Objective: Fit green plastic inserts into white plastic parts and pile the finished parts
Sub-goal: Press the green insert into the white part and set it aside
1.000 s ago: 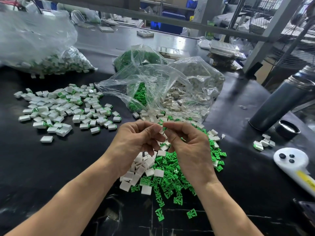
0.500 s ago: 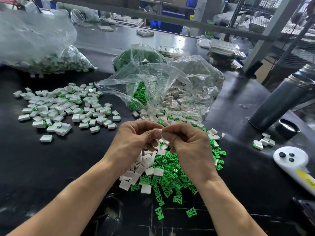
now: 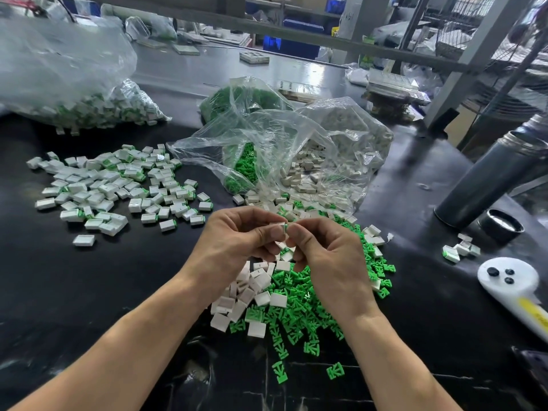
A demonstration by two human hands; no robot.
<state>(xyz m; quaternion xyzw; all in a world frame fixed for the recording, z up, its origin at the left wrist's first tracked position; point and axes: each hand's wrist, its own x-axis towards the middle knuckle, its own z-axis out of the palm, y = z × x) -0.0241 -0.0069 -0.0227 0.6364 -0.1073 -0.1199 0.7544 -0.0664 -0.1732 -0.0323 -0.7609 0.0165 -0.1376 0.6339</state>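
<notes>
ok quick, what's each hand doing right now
left hand: closed, pinching the white part
right hand: closed, pinching the green insert at that part's end

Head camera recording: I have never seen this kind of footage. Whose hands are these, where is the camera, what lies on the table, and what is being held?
No machine here: a person wears a camera on the head, looking down at their own two hands. The left hand and right hand pinch one small white part between them, with a green insert showing at its end. Below on the black table lie loose white parts and green inserts. To the left is a pile of finished parts. Behind, clear bags hold more stock.
</notes>
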